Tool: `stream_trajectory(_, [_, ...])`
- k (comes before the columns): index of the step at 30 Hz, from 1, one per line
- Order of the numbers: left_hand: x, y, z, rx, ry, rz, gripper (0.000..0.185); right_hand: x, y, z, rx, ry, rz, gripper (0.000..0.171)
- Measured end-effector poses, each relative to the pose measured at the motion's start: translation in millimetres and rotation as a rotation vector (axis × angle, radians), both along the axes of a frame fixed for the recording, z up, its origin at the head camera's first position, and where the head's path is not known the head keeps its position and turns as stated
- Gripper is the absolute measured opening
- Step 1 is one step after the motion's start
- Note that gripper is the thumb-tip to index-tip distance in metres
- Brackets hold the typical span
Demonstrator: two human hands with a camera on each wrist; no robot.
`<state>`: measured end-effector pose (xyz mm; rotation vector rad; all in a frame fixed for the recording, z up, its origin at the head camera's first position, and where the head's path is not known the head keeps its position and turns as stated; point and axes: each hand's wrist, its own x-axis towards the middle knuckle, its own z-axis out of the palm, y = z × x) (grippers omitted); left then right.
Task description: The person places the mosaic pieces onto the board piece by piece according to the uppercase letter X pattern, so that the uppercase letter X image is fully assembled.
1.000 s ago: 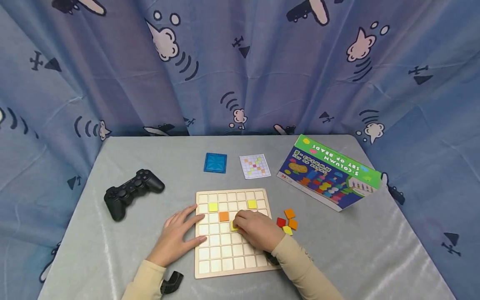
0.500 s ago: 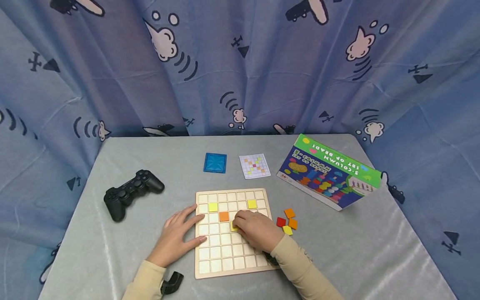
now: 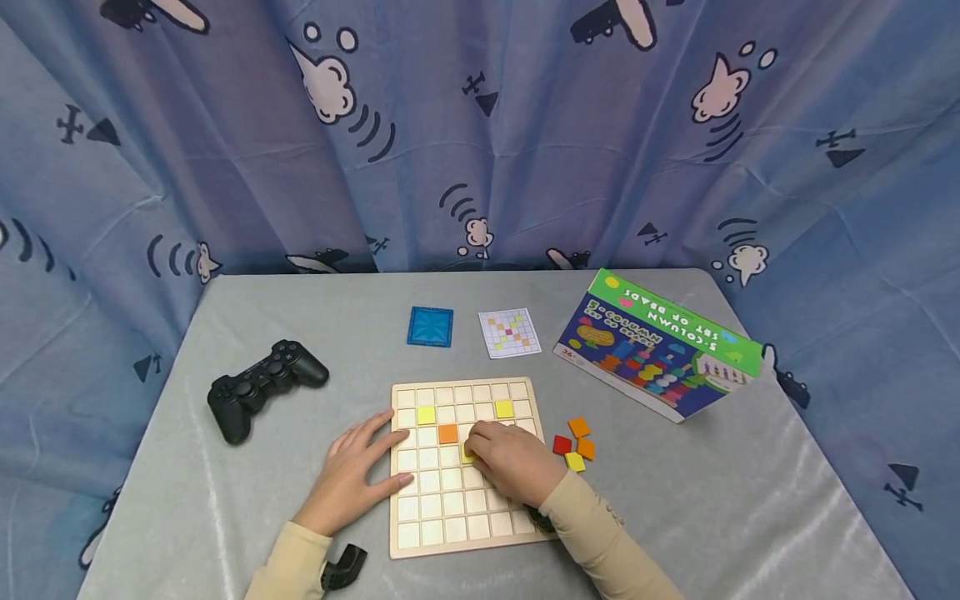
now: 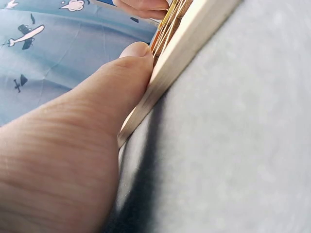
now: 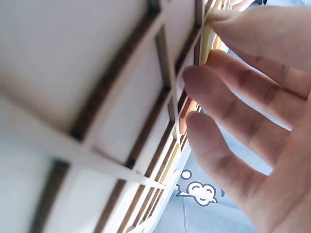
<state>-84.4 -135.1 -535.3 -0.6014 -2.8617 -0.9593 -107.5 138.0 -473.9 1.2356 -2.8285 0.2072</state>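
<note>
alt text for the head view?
A person's right hand presses a yellow tile into a wooden grid board while the left hand steadies its left edge. A black gamepad lies left, loose tiles right.

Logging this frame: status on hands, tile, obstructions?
Left hand flat, steadying grid board edge. Right hand pinching yellow tile over a mid-board cell. Nothing blocking.

Around the square wooden grid board: bare grey cloth toward the near edge; loose coloured square tiles just right; black game controller left; blue square tile and pattern card beyond.
</note>
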Motion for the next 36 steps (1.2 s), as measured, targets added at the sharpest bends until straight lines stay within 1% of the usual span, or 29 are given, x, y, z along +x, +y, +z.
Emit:
stream_trajectory(3, [-0.2, 0.2, 1.0, 0.001, -0.001, -0.001, 0.060, -0.1, 0.4, -0.8, -0.006, -0.008, -0.003, 0.007])
stream_trajectory(5, [-0.2, 0.3, 1.0, 0.004, -0.002, 0.000, 0.060, 0.0, 1.4, -1.2, -0.030, -0.035, -0.004, 0.008])
stream_trajectory(10, [2.3, 0.6, -1.1, 0.011, 0.005, 0.007, 0.059, 1.8, 12.3, 2.2, -0.160, -0.137, -0.045, 0.009])
stream_trajectory(12, [4.0, 1.0, -1.9, 0.013, 0.002, 0.012, 0.059, 3.7, 21.3, 4.5, -0.202, -0.142, -0.077, 0.009])
stream_trajectory(14, [5.3, 1.4, -2.4, 0.013, -0.004, 0.015, 0.059, 5.7, 32.4, 6.2, -0.231, -0.124, -0.106, 0.009])
stream_trajectory(18, [5.1, 1.9, -1.3, 0.013, -0.012, 0.017, 0.060, 10.6, 58.1, 7.4, -0.249, -0.048, -0.188, 0.011])
stream_trajectory(21, [3.9, 1.5, -1.2, 0.013, -0.013, 0.014, 0.060, 14.0, 77.5, 4.9, -0.252, -0.019, -0.265, 0.012])
stream_trajectory(25, [2.5, 0.5, -2.4, 0.013, -0.013, 0.007, 0.060, 18.5, 100.1, -2.2, -0.255, -0.036, -0.391, 0.013])
stream_trajectory(29, [1.9, 0.4, -3.9, 0.009, -0.010, 0.006, 0.060, 22.0, 115.3, -8.5, -0.229, -0.073, -0.509, 0.015])
stream_trajectory(33, [1.3, 0.7, -3.8, 0.013, -0.009, 0.008, 0.060, 22.1, 121.5, -12.4, -0.206, -0.117, -0.563, 0.017])
stream_trajectory(36, [0.7, 0.7, -3.2, 0.014, 0.005, 0.004, 0.060, 21.6, 122.4, -14.4, -0.201, -0.137, -0.591, 0.017])
